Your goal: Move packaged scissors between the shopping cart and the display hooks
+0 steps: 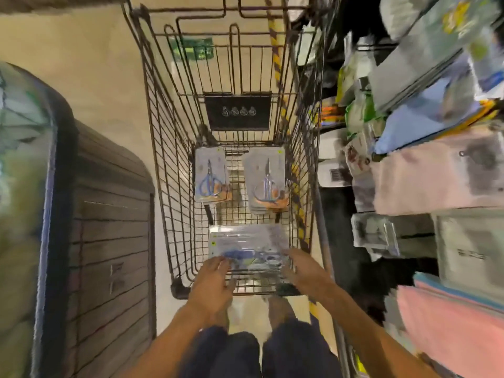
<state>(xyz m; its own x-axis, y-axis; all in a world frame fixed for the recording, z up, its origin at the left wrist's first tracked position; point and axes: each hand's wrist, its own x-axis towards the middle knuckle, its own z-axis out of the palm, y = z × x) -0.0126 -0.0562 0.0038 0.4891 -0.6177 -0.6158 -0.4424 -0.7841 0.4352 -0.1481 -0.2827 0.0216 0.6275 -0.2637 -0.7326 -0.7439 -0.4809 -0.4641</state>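
Observation:
A wire shopping cart (pixel 163 148) stands in front of me. On its floor lie two stacks of packaged scissors: one at the far left (pixel 210 174) and one at the far right (pixel 266 180). A third stack of scissors packs (pixel 246 245) lies crosswise at the near end. My left hand (pixel 214 285) reaches over the near rim with its fingertips on the left edge of this near stack. My right hand (pixel 305 268) reaches to the stack's right edge, fingers spread. The frame is blurred, so a firm grip does not show.
Shelves with hanging packaged goods (pixel 425 110) and pink cloths (pixel 447 317) run along the right. A dark slatted bin (pixel 109 241) stands at the left. Tan floor (pixel 90 64) lies between them, and a yellow-black striped line (pixel 276 58) runs under the cart.

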